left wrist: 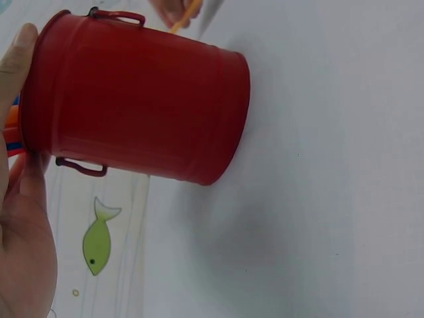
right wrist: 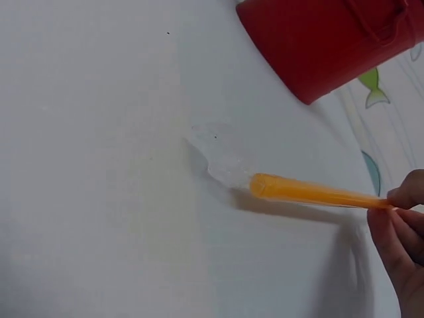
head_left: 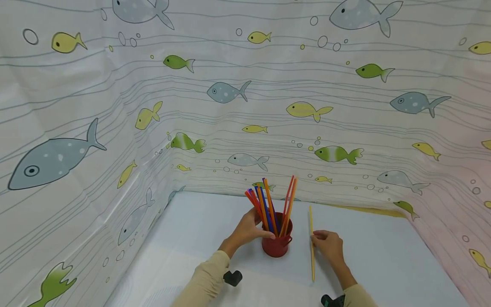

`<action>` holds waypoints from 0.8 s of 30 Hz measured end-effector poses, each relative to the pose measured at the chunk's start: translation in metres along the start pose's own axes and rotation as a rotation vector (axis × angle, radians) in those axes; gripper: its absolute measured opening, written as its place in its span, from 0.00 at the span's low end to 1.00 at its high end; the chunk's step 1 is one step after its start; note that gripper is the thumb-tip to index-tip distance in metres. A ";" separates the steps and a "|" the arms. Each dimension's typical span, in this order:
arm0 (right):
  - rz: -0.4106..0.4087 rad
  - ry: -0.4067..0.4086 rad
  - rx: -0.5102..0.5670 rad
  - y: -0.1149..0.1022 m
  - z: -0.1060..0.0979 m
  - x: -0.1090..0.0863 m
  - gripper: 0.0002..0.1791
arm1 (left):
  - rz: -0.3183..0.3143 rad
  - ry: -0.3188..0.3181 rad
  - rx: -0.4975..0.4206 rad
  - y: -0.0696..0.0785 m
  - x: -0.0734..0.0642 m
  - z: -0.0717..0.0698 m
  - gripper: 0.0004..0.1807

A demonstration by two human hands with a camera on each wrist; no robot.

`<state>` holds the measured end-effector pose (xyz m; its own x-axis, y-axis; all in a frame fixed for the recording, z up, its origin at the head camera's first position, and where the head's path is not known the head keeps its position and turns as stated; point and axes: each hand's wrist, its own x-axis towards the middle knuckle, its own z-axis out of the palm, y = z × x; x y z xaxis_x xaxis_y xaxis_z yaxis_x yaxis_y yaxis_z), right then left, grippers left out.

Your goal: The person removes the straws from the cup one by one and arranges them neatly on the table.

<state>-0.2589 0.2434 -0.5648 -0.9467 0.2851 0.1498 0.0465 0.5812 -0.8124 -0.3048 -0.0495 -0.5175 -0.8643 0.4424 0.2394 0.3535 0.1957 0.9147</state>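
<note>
A small red metal bucket (head_left: 275, 248) with side handles stands upright on the white surface, holding several red, orange and blue drinking straws (head_left: 269, 196). My left hand (head_left: 247, 229) grips the bucket around its upper rim, thumb on the near side; some fingers are hidden behind it. To the right of the bucket, my right hand (head_left: 330, 247) pinches a single orange-yellow straw (right wrist: 311, 193) between thumb and fingertips. In the right wrist view, a crumpled piece of clear film (right wrist: 222, 156) extends from the straw's near end.
The white table (head_left: 215, 204) is bordered at the back and sides by a hanging sheet (head_left: 268, 140) printed with fish and wavy lines. A dark device (head_left: 233, 278) shows at the left wrist, another (head_left: 332, 301) at the right.
</note>
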 end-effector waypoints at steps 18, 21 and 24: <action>-0.006 0.010 -0.015 0.000 0.009 -0.003 0.12 | 0.003 0.003 0.041 -0.002 0.003 0.000 0.46; -0.027 0.013 -0.037 -0.001 0.010 -0.004 0.11 | 0.011 0.000 0.042 -0.002 0.002 0.000 0.46; -0.051 0.023 -0.068 0.000 0.012 -0.005 0.10 | 0.018 -0.003 0.042 -0.003 0.001 0.001 0.46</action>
<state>-0.2577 0.2332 -0.5725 -0.9408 0.2707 0.2040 0.0202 0.6455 -0.7635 -0.3071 -0.0490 -0.5205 -0.8563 0.4491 0.2550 0.3842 0.2240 0.8957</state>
